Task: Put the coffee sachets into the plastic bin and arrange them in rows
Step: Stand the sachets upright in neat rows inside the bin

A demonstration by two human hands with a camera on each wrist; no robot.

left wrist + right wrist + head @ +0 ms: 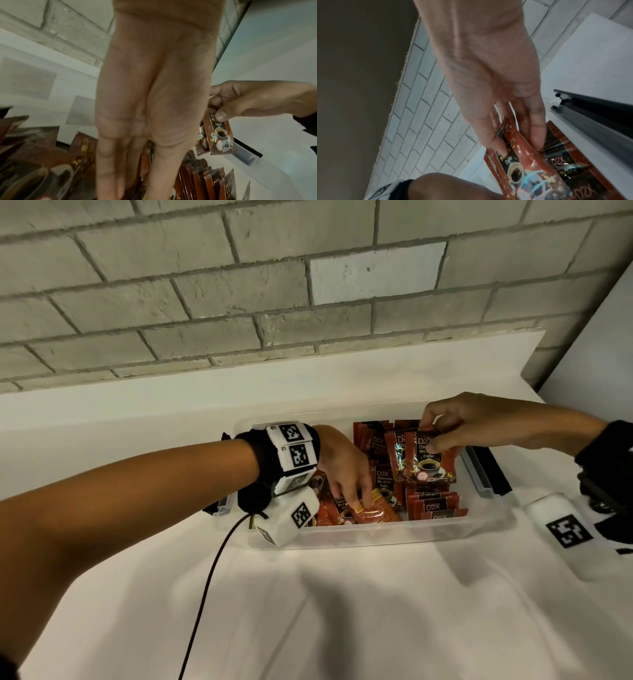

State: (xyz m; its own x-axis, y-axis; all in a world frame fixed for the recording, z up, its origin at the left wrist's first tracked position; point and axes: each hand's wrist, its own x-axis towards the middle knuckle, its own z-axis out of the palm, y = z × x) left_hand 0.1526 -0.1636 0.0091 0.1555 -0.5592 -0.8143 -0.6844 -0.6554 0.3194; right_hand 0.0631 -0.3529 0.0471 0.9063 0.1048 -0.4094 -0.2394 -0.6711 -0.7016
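A clear plastic bin (376,537) sits on the white table and holds many red coffee sachets. Several stand in rows at the back (373,433) and front right (435,505); others lie loose and flat at the front left (376,513). My left hand (352,501) reaches down into the left side, with straight fingers (106,169) touching the flat sachets. My right hand (428,436) hovers over the right side and pinches two sachets (430,463) by their top edge. They hang upright (221,136) between thumb and fingers (537,135).
A brick wall (239,285) rises close behind the table. The bin has grey and black latch handles at its right (483,470) and left (222,505) ends. A black cable (212,577) runs from my left wrist across the white table top (376,611).
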